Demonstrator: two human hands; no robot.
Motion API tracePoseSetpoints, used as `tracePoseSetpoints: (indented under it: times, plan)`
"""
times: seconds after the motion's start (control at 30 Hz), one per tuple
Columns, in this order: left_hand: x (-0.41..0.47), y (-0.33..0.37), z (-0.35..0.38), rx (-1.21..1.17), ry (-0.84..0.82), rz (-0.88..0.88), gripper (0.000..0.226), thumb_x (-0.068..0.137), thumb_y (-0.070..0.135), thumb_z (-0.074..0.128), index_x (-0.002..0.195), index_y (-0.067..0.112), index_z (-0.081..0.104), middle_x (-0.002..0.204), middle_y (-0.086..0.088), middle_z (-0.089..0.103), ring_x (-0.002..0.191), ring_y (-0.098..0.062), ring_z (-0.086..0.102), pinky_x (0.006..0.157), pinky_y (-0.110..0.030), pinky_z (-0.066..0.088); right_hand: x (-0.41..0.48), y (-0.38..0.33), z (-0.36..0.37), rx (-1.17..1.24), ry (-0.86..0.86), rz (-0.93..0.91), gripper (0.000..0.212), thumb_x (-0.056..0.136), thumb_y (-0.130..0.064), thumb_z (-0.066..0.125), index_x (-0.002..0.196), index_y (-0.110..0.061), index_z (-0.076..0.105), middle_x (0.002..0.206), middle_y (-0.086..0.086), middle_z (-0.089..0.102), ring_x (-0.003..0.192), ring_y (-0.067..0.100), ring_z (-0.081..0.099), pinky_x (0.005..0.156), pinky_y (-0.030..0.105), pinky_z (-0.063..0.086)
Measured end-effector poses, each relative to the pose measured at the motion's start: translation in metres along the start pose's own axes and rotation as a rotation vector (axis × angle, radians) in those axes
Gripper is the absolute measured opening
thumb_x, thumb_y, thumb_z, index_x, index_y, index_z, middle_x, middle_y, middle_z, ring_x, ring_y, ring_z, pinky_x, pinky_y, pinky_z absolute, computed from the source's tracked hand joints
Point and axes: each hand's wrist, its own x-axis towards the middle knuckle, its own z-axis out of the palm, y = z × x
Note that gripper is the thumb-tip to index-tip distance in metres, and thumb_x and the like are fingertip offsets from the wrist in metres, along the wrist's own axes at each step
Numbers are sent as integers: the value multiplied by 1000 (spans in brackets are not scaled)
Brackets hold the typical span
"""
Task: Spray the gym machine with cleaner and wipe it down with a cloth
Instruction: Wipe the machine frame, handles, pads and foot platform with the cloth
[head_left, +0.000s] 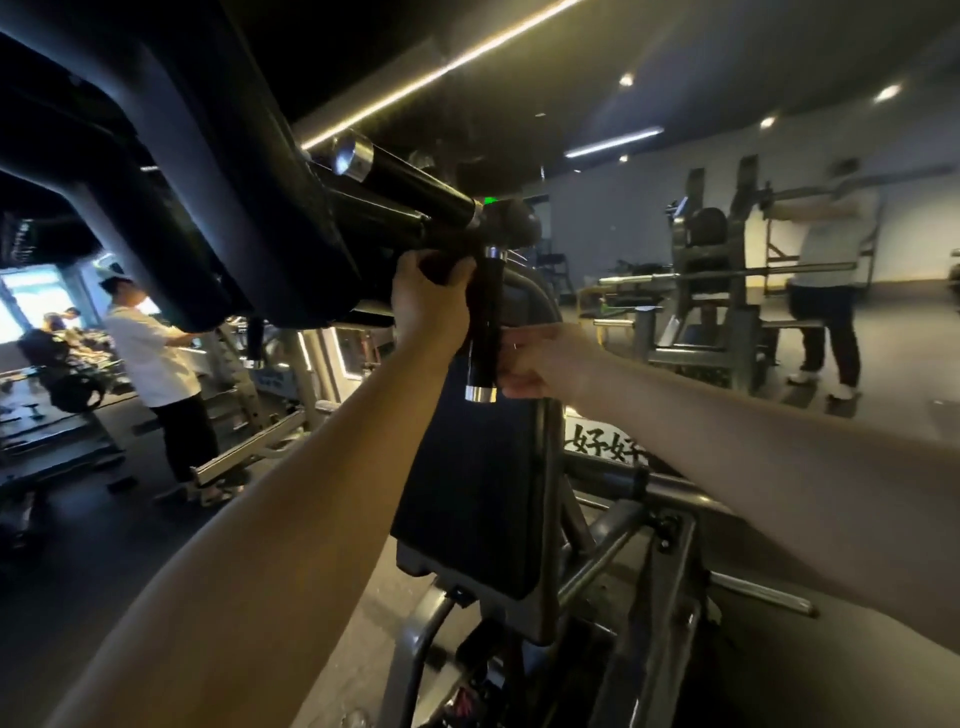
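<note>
- While both arms reach up, the left hand (431, 296) curls tight round a dark lump (445, 270) just under the big black metal arm of the gym machine (208, 208).
- I cannot tell if that lump is a cloth or a part of the machine. It is too dark there.
- The right hand (535, 364) is beside the short black hanging handle with shiny silver ends (483, 332). Its fingers curl against the low part of the hanging handle, so it seems to hold it.
- No spray bottle shows anywhere, so I cannot say if the spraying is done.
- No wet spots or drops show on the machine. The room is dim, so they may be hard to see.
- My guess is that the job is at the wiping part, up by the hanging handle, with one hand keeping it from swinging.
- The tall black padded back rest (467, 467) is below the hands, and no hand touches it. I think it has yet to be wiped.
- The grey metal bars at the bottom of the machine (670, 571) are far from both hands too. They look like work left to do.
- The long black bar with a silver cap (410, 182) and the round black knob (514, 221) sit just above the hands.
- A person in a white shirt (150, 353) stands far off on the left, and another person (826, 291) stands far off on the right.
</note>
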Motion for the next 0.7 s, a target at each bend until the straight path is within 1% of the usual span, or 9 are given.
tracePoseSetpoints:
  times: [0.07, 0.1, 0.17, 0.27, 0.33, 0.4, 0.5, 0.6, 0.7]
  plan:
    - [5, -1, 4, 10, -78, 52, 42, 95, 32, 72, 133, 20, 58, 112, 12, 63, 91, 3, 59, 69, -12, 41, -1, 4, 1, 28, 19, -3, 29, 93, 6, 65, 116, -11, 69, 92, 8, 80, 91, 24, 78, 85, 38, 64]
    - [8, -2, 4, 41, -121, 82, 43, 94, 31, 73, 132, 20, 58, 110, 13, 63, 90, 4, 59, 67, -10, 41, -2, 6, 2, 39, 20, -12, 29, 93, 8, 64, 114, -12, 69, 90, 7, 80, 92, 24, 78, 86, 38, 63]
    - [13, -5, 0, 95, -181, 117, 44, 93, 29, 76, 131, 21, 55, 109, 13, 60, 88, 5, 57, 65, -10, 40, -3, 10, 3, 45, -6, -45, 32, 93, 11, 61, 110, -14, 69, 98, 9, 79, 98, 26, 76, 88, 38, 62]
    - [16, -12, -11, 140, -256, 142, 44, 93, 28, 75, 130, 22, 52, 114, 11, 58, 90, 4, 54, 68, -17, 41, -4, 12, 5, 16, -26, -61, 47, 89, 18, 57, 127, -9, 66, 111, 10, 77, 103, 22, 76, 88, 35, 62]
    - [14, -17, -15, 166, -285, 163, 44, 94, 27, 73, 131, 23, 51, 117, 10, 55, 93, 0, 54, 74, -20, 45, -3, 14, 6, -15, -12, -61, 49, 88, 22, 51, 123, -9, 67, 107, 8, 79, 102, 20, 76, 89, 34, 62]
    - [11, -25, -17, 187, -294, 177, 45, 94, 26, 73, 132, 23, 51, 123, 7, 55, 107, -11, 56, 88, -31, 51, -2, 15, 6, -40, 16, -60, 52, 87, 24, 47, 120, -10, 68, 105, 7, 79, 101, 20, 76, 92, 36, 61]
    - [4, -34, -22, 245, -293, 207, 44, 93, 23, 74, 131, 24, 53, 131, 5, 56, 123, -18, 55, 102, -39, 49, -1, 16, 8, -81, 49, -67, 54, 87, 23, 47, 128, -7, 67, 107, 9, 79, 101, 19, 76, 90, 33, 61]
    - [-5, -41, -27, 283, -301, 214, 40, 94, 20, 73, 129, 22, 54, 125, 7, 57, 116, -12, 53, 95, -30, 45, -2, 18, 9, -92, 61, -72, 56, 87, 23, 46, 128, -7, 68, 108, 10, 78, 100, 20, 76, 84, 29, 62]
    - [-14, -44, -35, 317, -349, 188, 36, 94, 20, 73, 125, 20, 54, 113, 9, 52, 107, -10, 51, 88, -29, 43, -10, 13, 12, -65, 56, -53, 45, 94, 15, 49, 121, -14, 71, 111, 9, 77, 103, 20, 75, 85, 31, 62]
